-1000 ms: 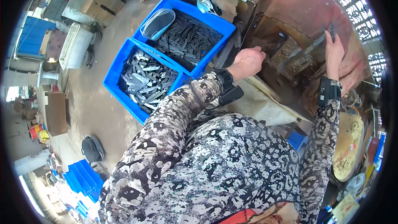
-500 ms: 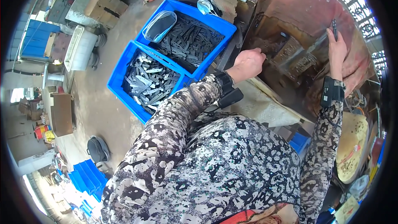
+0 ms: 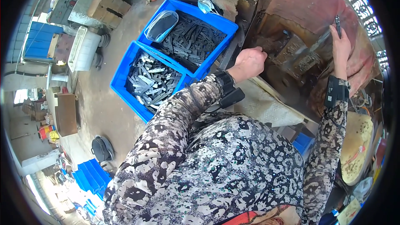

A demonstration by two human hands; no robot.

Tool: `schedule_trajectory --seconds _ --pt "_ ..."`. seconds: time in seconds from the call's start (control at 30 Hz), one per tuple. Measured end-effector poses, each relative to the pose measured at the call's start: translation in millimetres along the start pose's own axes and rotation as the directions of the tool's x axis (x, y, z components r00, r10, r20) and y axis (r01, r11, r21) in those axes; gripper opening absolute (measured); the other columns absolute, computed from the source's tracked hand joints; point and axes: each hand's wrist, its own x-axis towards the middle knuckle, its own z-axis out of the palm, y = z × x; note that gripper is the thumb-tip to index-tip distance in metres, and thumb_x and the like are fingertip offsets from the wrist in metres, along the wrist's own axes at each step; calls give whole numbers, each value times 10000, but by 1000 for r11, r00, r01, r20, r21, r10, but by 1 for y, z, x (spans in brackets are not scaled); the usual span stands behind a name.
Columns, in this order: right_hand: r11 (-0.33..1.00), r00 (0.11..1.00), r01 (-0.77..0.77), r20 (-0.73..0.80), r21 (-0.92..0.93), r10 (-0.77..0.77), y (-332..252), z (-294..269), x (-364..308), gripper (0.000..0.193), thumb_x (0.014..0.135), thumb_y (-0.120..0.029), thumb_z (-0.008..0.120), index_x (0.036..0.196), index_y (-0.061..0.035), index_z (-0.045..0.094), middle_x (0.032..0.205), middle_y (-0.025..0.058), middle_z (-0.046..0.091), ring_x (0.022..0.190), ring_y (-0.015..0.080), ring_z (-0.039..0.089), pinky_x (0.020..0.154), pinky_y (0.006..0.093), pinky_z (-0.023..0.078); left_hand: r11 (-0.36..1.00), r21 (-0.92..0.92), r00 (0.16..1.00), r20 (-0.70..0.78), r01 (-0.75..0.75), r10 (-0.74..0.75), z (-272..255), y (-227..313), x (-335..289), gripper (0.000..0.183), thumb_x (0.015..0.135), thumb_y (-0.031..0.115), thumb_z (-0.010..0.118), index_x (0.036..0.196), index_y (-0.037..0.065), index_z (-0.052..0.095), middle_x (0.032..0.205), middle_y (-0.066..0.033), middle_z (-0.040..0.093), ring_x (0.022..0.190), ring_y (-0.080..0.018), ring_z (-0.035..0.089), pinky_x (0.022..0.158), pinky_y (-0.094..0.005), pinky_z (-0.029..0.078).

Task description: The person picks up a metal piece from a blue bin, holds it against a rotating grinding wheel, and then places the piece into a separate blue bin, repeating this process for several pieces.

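My left hand (image 3: 250, 63) is curled closed at the near left edge of a wet brown machine trough (image 3: 273, 43). Whatever its fingers may hold is hidden. My right hand (image 3: 341, 50) is raised on the far right side, its fingers closed on a short dark rod-like handle (image 3: 338, 21) that stands up in front of a reddish sheet (image 3: 302, 2). Between the hands, brown-coated blocks (image 3: 306, 63) sit inside the trough. To the left of my left hand, a blue bin (image 3: 127, 64) holds many loose flat metal strips (image 3: 152, 77).
A second blue bin (image 3: 227, 29) holds darker strips (image 3: 193, 39), with a clear-lidded oval piece (image 3: 161, 26) on its edge. A pale cloth (image 3: 266, 102) lies before the trough. A yellowish round-ended board (image 3: 356, 148) stands at right. A dark backpack-like item (image 3: 102, 149) rests on the floor.
The view has shifted slightly, so the surroundings at left sit a little farther right. Both hands keep nearly the same place and grip.
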Motion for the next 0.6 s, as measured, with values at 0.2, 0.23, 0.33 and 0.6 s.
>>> schedule_trajectory --seconds 0.2,0.23,0.33,0.6 --pt "999 999 -29 35 45 28 -2 3 0 374 896 -364 624 1092 -47 654 846 68 662 793 130 581 767 261 435 998 -53 999 -27 29 -30 -3 0 -1 84 722 87 555 740 68 635 815 -133 601 761 -323 622 658 -411 519" --pt "998 998 -43 47 43 41 -1 4 1 372 895 -363 625 1090 -49 656 842 65 658 792 125 578 765 257 433 998 -52 999 -27 33 -35 -4 0 -1 84 722 87 555 740 68 635 815 -133 601 761 -323 622 658 -411 519" --pt "998 997 -51 57 29 50 1 5 3 364 893 -358 631 1087 -51 659 840 57 654 789 115 572 761 249 431 997 -58 998 -40 45 -47 -3 -1 -1 80 722 92 558 737 74 635 811 -127 600 763 -314 622 659 -410 519" --pt "999 998 -2 65 33 0 12 10 11 362 890 -351 633 1098 -56 663 889 53 680 815 126 598 773 253 437 1000 -12 999 -33 -1 1 11 -8 1 59 695 111 574 713 97 628 750 -97 594 762 -274 616 646 -380 522"
